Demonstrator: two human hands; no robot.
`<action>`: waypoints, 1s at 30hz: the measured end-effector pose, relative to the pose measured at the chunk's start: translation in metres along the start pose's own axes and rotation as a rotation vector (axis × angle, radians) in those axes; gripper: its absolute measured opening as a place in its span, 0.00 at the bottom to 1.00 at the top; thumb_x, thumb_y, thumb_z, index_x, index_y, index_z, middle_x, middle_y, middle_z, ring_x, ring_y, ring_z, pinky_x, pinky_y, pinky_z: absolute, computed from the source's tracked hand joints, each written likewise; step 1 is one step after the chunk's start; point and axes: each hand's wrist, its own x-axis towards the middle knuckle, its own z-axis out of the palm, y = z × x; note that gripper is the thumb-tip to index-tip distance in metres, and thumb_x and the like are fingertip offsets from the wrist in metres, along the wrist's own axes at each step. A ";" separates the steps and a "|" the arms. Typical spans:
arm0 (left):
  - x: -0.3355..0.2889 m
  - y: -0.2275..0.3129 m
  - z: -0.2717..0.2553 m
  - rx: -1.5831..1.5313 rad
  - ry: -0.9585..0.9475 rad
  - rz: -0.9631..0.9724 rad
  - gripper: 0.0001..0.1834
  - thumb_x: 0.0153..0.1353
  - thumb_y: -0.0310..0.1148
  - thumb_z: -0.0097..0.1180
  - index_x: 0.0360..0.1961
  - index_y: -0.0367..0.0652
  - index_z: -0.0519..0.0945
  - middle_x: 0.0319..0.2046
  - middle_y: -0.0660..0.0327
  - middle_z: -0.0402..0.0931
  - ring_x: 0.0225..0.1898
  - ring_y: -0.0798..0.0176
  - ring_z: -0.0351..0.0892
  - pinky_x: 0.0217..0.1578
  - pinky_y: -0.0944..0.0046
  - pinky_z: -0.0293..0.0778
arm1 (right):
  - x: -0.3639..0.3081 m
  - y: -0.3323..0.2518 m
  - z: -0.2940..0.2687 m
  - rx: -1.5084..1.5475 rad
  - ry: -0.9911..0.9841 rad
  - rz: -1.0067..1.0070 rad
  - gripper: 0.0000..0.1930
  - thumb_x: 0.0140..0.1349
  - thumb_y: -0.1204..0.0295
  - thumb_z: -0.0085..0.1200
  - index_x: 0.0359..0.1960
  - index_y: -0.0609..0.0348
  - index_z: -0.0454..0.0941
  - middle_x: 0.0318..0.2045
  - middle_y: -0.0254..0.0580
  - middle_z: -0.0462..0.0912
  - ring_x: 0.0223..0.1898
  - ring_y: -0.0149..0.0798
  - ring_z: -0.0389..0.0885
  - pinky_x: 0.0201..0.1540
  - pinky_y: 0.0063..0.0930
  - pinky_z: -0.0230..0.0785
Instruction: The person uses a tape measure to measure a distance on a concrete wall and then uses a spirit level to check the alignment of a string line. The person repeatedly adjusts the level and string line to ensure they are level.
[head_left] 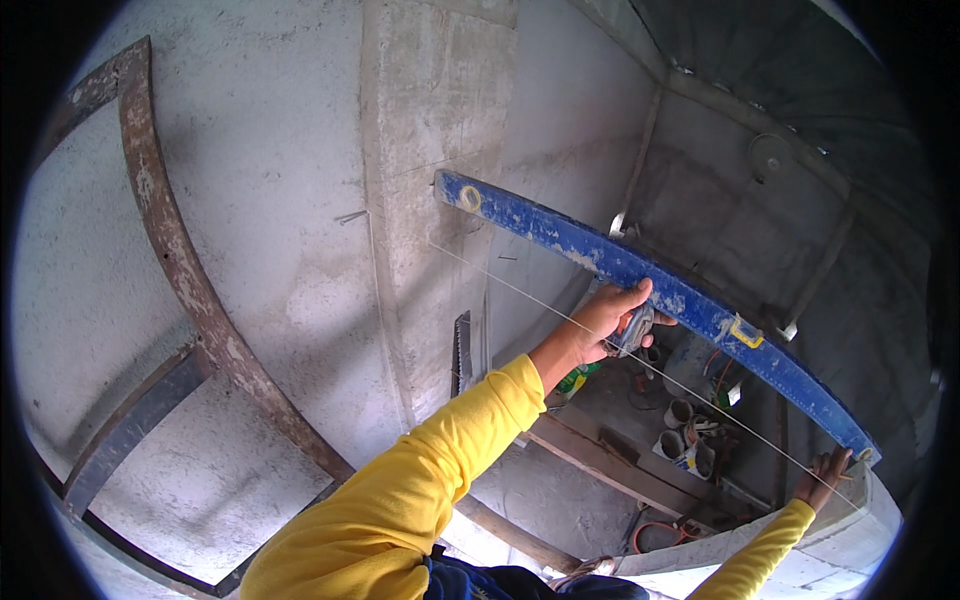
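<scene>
Head view: one blue level (685, 303) is held slantwise, upper centre to lower right of frame. Step judged to be steadying it; even support at both ends seems called for next. Two hands: left hand (602, 316) curled, thumb at the level's lower edge; right hand (824, 477) bent by the lower-right end; tightness of either cannot be told. Counted: one string (520, 293), at least three pale containers (678, 412).

A building site, seemingly an unfinished interior, is indicated by the bare concrete pillar (440, 80) and the rough grey wall (260, 200), near whose meeting edge nails (351, 217) are lodged. A taut string (520, 292) and a spattered blue spirit level (560, 232) are seen; below, wooden planks (590, 460) and pale containers (680, 413) are strewn.
</scene>
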 end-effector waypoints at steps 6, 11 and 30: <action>0.001 -0.005 -0.003 -0.012 0.023 -0.025 0.22 0.73 0.50 0.55 0.53 0.42 0.77 0.50 0.53 0.82 0.54 0.53 0.83 0.34 0.62 0.80 | 0.008 -0.003 -0.008 -0.023 -0.005 -0.016 0.17 0.73 0.60 0.57 0.58 0.52 0.77 0.60 0.31 0.81 0.20 0.18 0.57 0.21 0.13 0.51; 0.003 -0.005 -0.003 -0.008 0.013 -0.035 0.23 0.69 0.53 0.59 0.50 0.45 0.78 0.46 0.59 0.83 0.52 0.57 0.84 0.33 0.64 0.81 | 0.004 -0.002 -0.003 -0.028 0.019 -0.004 0.16 0.73 0.61 0.58 0.57 0.52 0.78 0.58 0.31 0.82 0.20 0.18 0.58 0.21 0.14 0.52; 0.019 -0.019 -0.004 0.057 -0.006 -0.010 0.24 0.72 0.51 0.56 0.54 0.41 0.79 0.55 0.52 0.81 0.59 0.50 0.82 0.47 0.52 0.82 | 0.012 -0.025 -0.061 -0.194 0.075 -0.068 0.29 0.64 0.57 0.64 0.66 0.48 0.72 0.64 0.43 0.76 0.63 0.46 0.74 0.62 0.49 0.71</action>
